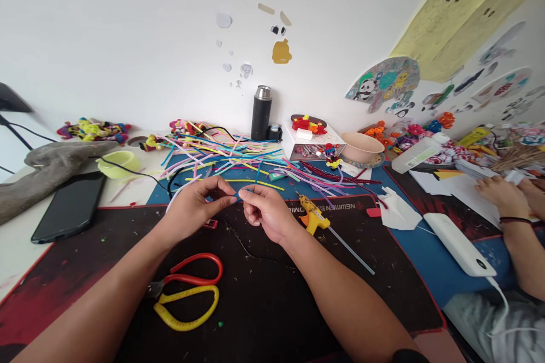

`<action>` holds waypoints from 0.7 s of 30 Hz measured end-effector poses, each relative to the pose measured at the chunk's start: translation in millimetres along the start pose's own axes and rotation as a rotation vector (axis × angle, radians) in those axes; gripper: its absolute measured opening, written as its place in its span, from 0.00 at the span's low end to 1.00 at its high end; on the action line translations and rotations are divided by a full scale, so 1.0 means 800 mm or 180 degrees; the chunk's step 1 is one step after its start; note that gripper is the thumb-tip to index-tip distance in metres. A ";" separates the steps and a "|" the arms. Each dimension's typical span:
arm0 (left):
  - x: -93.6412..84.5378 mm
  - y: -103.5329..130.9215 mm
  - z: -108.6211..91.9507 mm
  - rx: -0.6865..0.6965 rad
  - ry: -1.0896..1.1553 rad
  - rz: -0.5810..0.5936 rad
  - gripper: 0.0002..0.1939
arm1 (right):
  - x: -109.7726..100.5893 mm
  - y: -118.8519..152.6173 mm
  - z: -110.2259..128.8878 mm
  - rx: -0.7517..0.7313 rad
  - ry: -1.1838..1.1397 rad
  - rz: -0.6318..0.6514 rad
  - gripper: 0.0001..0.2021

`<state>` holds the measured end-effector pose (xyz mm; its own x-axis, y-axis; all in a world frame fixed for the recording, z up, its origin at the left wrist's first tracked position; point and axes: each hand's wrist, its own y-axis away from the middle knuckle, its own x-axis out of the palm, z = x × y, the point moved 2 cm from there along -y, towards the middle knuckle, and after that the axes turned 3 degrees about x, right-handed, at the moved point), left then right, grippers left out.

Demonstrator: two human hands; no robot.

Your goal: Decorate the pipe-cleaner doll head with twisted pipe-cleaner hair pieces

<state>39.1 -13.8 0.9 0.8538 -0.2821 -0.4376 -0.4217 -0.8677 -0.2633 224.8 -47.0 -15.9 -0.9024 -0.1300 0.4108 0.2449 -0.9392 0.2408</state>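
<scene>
Between my two hands is a thin blue pipe cleaner (258, 174), its free end rising above the fingertips. My left hand (200, 204) pinches its lower part between thumb and forefinger. Close beside it, my right hand (266, 207) grips the same blue piece, with the other fingers curled. Behind the hands lies a loose spread of colored pipe cleaners (225, 150). Scissors (191, 281) with one red and one yellow handle rest on the dark mat below my left hand. To the right of my right hand lies a yellow glue gun (313, 215) with a clear glue stick.
A black phone (70, 204) and green bowl (117, 164) lie left. At the back stand a black flask (261, 113), white box (313, 144) and beige bowl (361, 147). Right are a white power bank (460, 244) and another person's hands (502, 198) over papers.
</scene>
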 end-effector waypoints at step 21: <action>0.000 -0.003 0.003 -0.0117 0.0289 0.0252 0.20 | -0.002 0.000 -0.001 0.0081 0.0036 0.0017 0.24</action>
<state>39.6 -10.9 -0.6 0.8432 -0.3847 -0.3756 -0.4787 -0.8552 -0.1986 226.0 -46.7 -17.1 -0.9050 -0.1388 0.4022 0.2586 -0.9301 0.2609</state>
